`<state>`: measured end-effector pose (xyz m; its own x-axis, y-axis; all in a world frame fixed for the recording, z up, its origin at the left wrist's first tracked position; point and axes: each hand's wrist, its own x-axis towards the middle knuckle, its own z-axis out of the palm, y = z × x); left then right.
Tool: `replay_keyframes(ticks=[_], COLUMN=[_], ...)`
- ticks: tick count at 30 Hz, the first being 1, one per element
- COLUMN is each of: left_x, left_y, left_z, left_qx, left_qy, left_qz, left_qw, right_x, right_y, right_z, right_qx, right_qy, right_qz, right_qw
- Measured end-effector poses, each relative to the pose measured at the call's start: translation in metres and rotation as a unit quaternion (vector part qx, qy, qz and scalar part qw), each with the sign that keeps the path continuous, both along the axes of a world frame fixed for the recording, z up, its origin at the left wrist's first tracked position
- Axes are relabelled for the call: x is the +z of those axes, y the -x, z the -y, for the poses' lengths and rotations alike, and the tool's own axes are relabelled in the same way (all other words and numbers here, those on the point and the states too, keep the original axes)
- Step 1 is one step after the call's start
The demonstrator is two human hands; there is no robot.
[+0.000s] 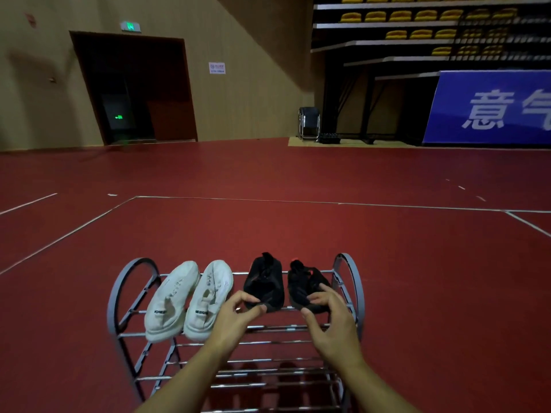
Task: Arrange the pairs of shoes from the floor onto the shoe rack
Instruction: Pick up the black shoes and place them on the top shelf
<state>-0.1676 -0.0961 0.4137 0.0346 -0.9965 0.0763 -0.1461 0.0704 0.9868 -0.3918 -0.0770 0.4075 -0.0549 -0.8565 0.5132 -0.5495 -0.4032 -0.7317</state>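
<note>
Shoes lined up on top tier of a grey metal shoe rack [119, 293], lower centre of frame: white pair at left, black pair at right, all four w/ heels toward the camera and toes pointing away across the red sports floor [268, 174].

Left hand [235, 315] sits just below the left black shoe [264, 283], thumb and fingers curled toward its heel; whether they pinch it or only touch can't be told. Right hand [331, 320] is half open, fingers bent and resting on or just over the heel of the right black shoe [308, 287], thumb spread below; no firm grip visible. Left white shoe [170, 299] and right white shoe [208, 296] lie touching side by side, untouched by either hand.

No shoes visible on the floor, so the job looks near done, prob. a last squaring-up of the black pair.

Risks from here: the tier is only thin rails w/ gaps, and the black shoes look soft and slumped. A push too far fwd could send a toe off the far rail; a pull back could drop a heel between bars. The right black shoe sits close to the rack's right end hoop, so a sideways nudge may jam it there. A knock from the left hand could shift the right white shoe beside it.

Folding chair [309, 123] and blue banner [489, 108] stand well apart, upper right.
</note>
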Motion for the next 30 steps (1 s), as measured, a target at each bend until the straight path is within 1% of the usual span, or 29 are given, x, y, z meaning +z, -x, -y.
replay_keyframes(ticks=[2,7,11,14,16,19,20,21,25,28,30], left_x=[-0.008,-0.022,-0.032,-0.038,-0.04,-0.043,-0.042,-0.041,-0.033,-0.032,-0.033], left_y=[-0.001,-0.002,-0.006,-0.01,-0.014,-0.022,-0.025,-0.027,-0.027,-0.024,-0.023], left_z=[0.002,0.003,0.002,0.0,-0.001,0.001,0.001,0.001,-0.002,-0.001,0.001], left_qx=[-0.005,-0.023,-0.051,-0.08,-0.112,-0.125,-0.124,-0.125,-0.15,-0.155,-0.151], left_qy=[-0.009,-0.022,-0.023,-0.027,-0.026,-0.03,-0.026,-0.017,0.008,0.006,0.011], left_qz=[0.012,0.01,0.061,0.099,0.137,0.262,0.289,0.298,0.289,0.28,0.277], left_qw=[1.0,0.999,0.997,0.991,0.984,0.957,0.949,0.946,0.945,0.947,0.949], right_x=[0.002,0.0,0.001,0.0,-0.001,-0.005,-0.006,-0.008,-0.009,-0.016,-0.028], right_y=[-0.001,-0.001,0.001,-0.001,-0.004,-0.006,-0.007,-0.007,-0.008,-0.005,0.0], right_z=[0.002,0.0,-0.008,-0.01,-0.01,-0.012,-0.012,-0.012,-0.009,-0.005,-0.004], right_qx=[-0.003,-0.004,0.006,0.012,0.02,0.03,0.035,0.038,0.051,0.055,0.069], right_qy=[0.002,-0.002,-0.01,0.021,0.046,0.061,0.065,0.071,0.086,0.061,0.015], right_qz=[0.007,0.018,0.001,-0.024,-0.031,-0.03,-0.03,-0.031,-0.037,-0.073,-0.116], right_qw=[1.0,1.0,1.0,0.999,0.998,0.997,0.997,0.996,0.994,0.994,0.991])
